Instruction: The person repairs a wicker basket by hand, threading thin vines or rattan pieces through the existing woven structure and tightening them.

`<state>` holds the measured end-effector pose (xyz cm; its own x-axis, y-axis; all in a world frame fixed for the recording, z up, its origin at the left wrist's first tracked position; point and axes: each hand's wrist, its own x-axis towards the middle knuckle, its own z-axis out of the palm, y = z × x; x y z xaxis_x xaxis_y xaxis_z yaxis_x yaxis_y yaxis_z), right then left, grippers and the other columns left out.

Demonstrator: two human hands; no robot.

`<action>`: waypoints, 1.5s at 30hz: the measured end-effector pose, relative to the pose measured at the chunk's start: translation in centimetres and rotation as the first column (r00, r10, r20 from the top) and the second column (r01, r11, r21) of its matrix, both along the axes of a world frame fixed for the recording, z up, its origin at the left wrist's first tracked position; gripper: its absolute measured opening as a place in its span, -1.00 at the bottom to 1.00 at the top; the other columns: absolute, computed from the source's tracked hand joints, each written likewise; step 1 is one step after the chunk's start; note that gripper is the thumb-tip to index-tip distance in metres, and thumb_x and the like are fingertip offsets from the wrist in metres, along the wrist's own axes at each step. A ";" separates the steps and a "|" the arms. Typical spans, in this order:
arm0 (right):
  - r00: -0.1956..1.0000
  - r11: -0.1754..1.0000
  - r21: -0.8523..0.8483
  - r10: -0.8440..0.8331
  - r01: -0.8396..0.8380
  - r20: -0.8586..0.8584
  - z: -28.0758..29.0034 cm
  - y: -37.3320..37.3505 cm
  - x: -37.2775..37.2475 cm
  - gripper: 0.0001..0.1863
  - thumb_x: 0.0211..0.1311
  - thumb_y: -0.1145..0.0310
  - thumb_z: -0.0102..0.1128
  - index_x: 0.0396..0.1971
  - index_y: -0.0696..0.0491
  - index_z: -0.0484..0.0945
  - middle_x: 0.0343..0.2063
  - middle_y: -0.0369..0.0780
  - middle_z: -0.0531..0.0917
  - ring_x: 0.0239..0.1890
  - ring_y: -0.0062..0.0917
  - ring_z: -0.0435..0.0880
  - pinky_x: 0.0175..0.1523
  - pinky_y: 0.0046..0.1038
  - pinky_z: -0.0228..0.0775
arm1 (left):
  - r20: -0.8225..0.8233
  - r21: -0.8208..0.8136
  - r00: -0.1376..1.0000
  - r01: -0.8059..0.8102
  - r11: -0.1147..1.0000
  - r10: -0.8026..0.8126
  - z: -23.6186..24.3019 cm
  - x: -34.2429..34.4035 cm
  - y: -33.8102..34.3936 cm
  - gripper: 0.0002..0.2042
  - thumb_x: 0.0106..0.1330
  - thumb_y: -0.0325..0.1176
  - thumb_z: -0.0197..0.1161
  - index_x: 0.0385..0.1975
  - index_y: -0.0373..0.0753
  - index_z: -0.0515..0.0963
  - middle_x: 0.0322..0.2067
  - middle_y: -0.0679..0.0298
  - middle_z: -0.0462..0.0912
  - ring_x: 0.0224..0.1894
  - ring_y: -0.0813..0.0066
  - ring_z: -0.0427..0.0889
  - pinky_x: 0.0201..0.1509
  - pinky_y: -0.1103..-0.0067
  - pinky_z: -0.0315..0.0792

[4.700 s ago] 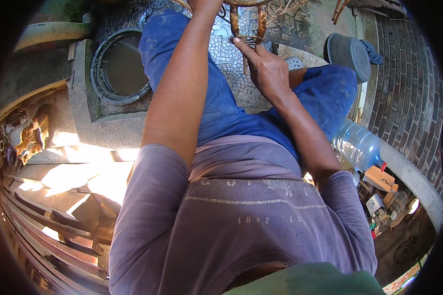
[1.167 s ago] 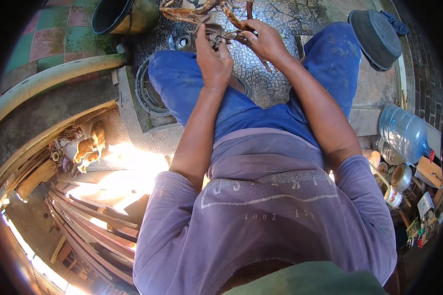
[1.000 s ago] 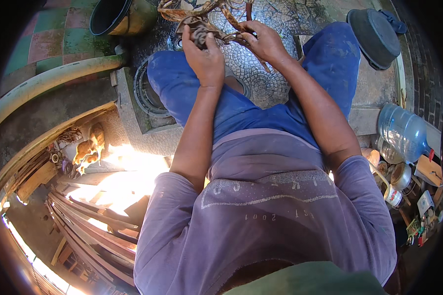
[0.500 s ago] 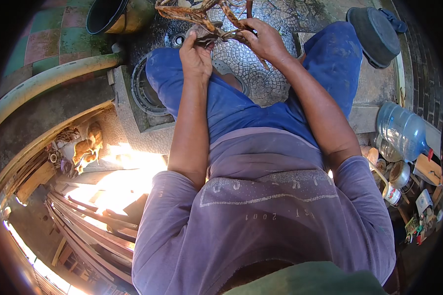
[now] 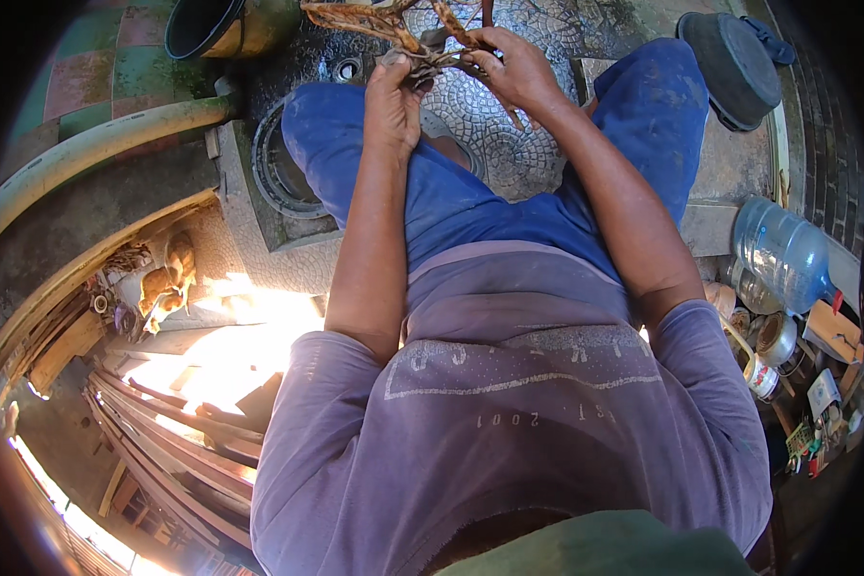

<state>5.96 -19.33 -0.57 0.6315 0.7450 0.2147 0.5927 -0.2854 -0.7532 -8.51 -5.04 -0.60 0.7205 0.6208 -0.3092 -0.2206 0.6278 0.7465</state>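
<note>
A brown, twisting piece of branch or root wood (image 5: 370, 21) with several thin limbs is held out in front of me, over the floor between my knees. My right hand (image 5: 520, 72) is closed round one of its limbs. Close by on the left, my left hand (image 5: 392, 108) is pinched at the wood's knotted middle, on a small greyish piece (image 5: 432, 40). Fingers and limbs cover most of that piece, so its kind does not show. The wood's far end is cut off by the upper edge of the view.
A bucket (image 5: 259, 29) stands far left, near a long pipe (image 5: 115, 139). A dark round tub (image 5: 730, 72) lies far right, beside a clear water jug (image 5: 782, 252) and assorted containers. Wooden planks (image 5: 178, 461) and a brown-and-white animal (image 5: 168, 283) are at left.
My left hand has shifted slightly right along the wood, and the grey piece is now more hidden. My right hand has stayed on its limb.
</note>
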 end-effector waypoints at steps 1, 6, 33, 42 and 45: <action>1.000 1.000 -0.002 0.012 -0.012 -0.003 0.1 -0.1 0.1 -0.66 0.32 0.22 0.30 0.02 0.03 0.67 -0.07 -0.10 0.72 -0.01 -0.13 0.69 0.09 -0.18 0.50 | -0.042 0.061 0.999 -0.003 0.998 0.006 -0.3 0.0 0.3 -0.79 0.42 -0.44 0.16 -0.01 -0.28 0.57 -0.10 0.23 0.72 -0.09 0.40 0.70 0.09 0.43 0.54; 0.999 0.999 0.003 0.036 -0.036 -0.017 -0.2 -0.1 0.7 -0.67 0.36 0.20 0.29 0.04 -0.01 0.69 -0.10 -0.11 0.74 -0.05 -0.15 0.71 0.10 -0.21 0.49 | -0.008 0.167 0.986 -0.163 0.973 0.166 -0.8 -0.6 0.5 -0.80 0.42 -0.47 0.14 -0.08 -0.38 0.62 -0.15 0.18 0.74 -0.09 0.37 0.69 0.15 0.43 0.52; 0.981 0.946 0.262 -0.181 0.192 -0.067 10.8 3.0 4.0 -0.55 0.38 0.23 0.36 0.17 0.15 0.61 -0.14 -0.13 0.73 -0.12 -0.38 0.70 0.03 -0.42 0.54 | -0.028 0.919 0.961 -0.084 0.385 0.275 2.9 1.3 0.0 -0.76 0.35 -0.38 0.24 -0.07 -0.33 0.68 0.41 -0.11 0.37 0.48 -0.03 0.33 0.50 0.32 0.22; 0.818 0.981 0.092 0.091 -0.173 0.567 10.1 6.6 4.7 -0.70 0.40 0.19 0.29 0.02 -0.01 0.72 -0.28 -0.10 0.74 -0.22 -0.16 0.71 -0.04 -0.21 0.48 | -0.021 0.842 0.968 -0.118 0.527 0.252 3.9 1.0 -2.1 -0.75 0.39 -0.35 0.25 -0.03 -0.30 0.67 0.33 0.02 0.50 0.36 0.17 0.49 0.41 0.41 0.33; 0.794 0.993 0.074 0.031 -0.095 0.607 8.7 6.1 4.8 -0.73 0.40 0.22 0.26 0.02 -0.09 0.73 -0.20 -0.14 0.74 -0.13 -0.20 0.70 0.07 -0.19 0.43 | 0.015 0.832 0.936 -0.208 0.515 0.353 3.5 1.4 -1.5 -0.74 0.39 -0.34 0.28 0.02 -0.25 0.65 0.24 0.04 0.57 0.29 0.22 0.54 0.37 0.44 0.36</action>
